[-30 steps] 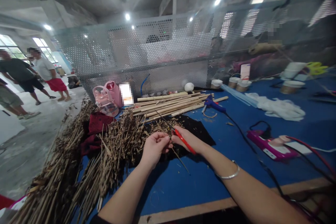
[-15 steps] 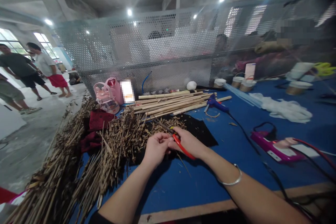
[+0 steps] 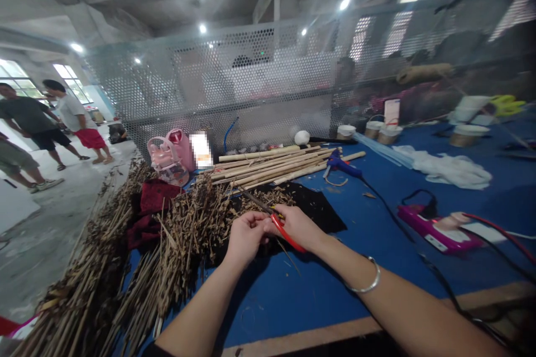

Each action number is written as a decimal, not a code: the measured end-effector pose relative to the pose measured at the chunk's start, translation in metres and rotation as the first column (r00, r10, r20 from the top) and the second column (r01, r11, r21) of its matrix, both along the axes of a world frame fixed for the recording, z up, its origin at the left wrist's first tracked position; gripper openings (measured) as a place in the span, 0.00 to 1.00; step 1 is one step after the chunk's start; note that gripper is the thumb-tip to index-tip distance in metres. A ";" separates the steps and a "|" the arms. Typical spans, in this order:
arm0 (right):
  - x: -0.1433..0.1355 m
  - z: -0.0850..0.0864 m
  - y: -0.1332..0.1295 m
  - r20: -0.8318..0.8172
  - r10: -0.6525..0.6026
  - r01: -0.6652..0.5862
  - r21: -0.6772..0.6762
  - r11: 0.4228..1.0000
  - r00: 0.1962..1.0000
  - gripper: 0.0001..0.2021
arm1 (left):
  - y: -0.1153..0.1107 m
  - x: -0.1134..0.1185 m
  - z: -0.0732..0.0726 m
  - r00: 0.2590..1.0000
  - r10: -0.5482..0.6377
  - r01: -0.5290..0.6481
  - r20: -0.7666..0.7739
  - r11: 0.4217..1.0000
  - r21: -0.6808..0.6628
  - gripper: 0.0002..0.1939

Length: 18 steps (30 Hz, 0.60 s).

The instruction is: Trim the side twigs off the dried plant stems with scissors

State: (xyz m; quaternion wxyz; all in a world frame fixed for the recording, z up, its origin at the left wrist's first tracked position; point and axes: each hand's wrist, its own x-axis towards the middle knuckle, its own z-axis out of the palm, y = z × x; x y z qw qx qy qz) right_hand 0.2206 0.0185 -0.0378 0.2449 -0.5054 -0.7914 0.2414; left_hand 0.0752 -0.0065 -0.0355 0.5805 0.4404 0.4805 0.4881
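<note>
While left hand [image 3: 245, 236] fingers pinch a thin twig [image 3: 255, 201], right hand [image 3: 298, 226] fingers closed around red-handled cutters [image 3: 287, 233]

Twig heap [image 3: 125, 268] lies left of poles [image 3: 272, 164] on table [image 3: 326, 301].

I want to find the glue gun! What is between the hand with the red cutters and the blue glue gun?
In the head view, between the right hand holding the red-handled cutters and the blue glue gun lie a black cloth and bare blue tabletop.
</note>
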 end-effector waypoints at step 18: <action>0.005 0.014 -0.006 0.166 -0.012 -0.034 0.267 0.963 0.986 0.23 | 0.000 -0.001 -0.003 0.997 0.009 0.001 -0.078 0.991 0.135 0.15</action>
